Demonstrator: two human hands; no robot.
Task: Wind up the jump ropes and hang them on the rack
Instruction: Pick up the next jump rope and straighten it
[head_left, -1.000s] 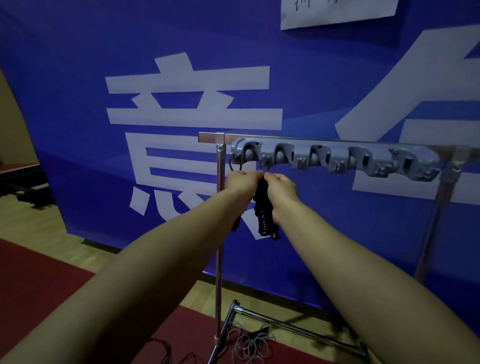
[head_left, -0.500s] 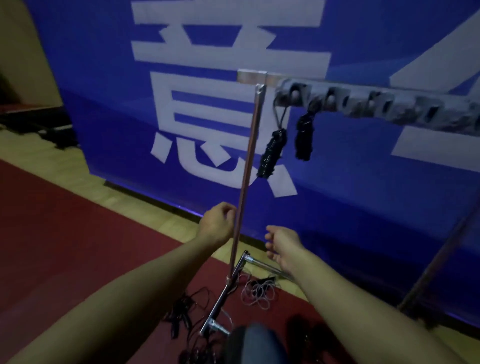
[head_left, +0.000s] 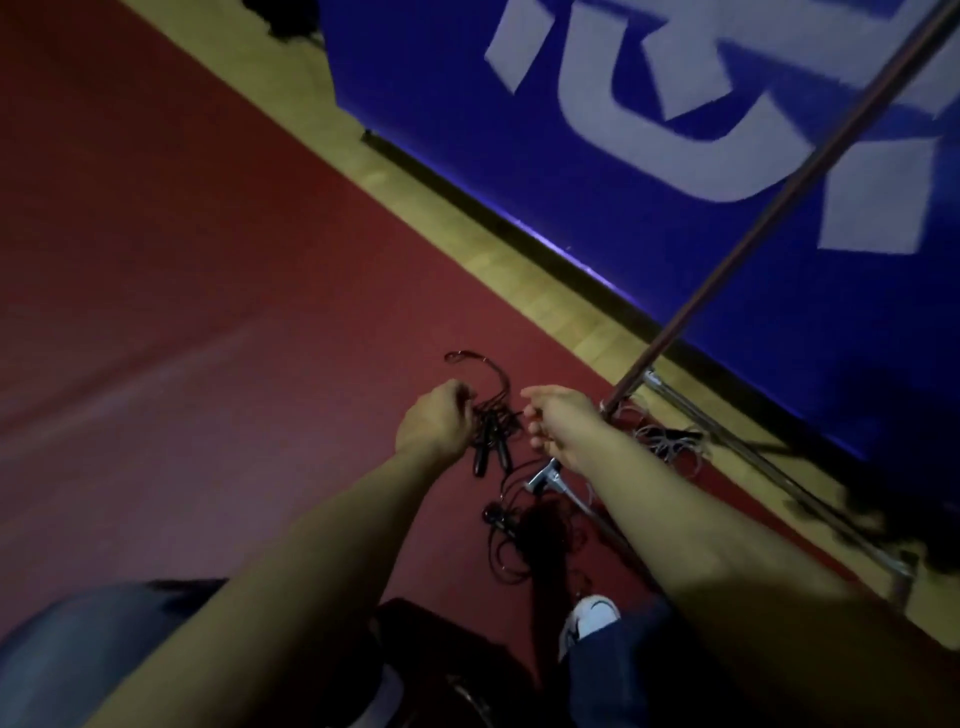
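Observation:
A tangled black jump rope (head_left: 491, 415) with two black handles (head_left: 483, 452) lies on the red floor. My left hand (head_left: 436, 426) is closed around the rope just above the handles. My right hand (head_left: 558, 418) hovers beside it to the right, fingers loosely curled and holding nothing. A second black rope (head_left: 506, 535) lies nearer my feet. A pale coiled rope (head_left: 670, 441) rests by the rack's base. The rack's upright pole (head_left: 779, 208) slants up to the right; its hook bar is out of view.
The rack's metal foot (head_left: 545, 480) and base bar (head_left: 779, 467) run along the floor under my right arm. A blue banner (head_left: 623, 182) stands behind, edged by a strip of wooden floor (head_left: 415, 171). My white shoe (head_left: 592, 616) and jeans are at the bottom.
My hands left the hung rope on the rack and dropped to the floor. My view tipped down from the hook bar, and my left hand closed on the black rope.

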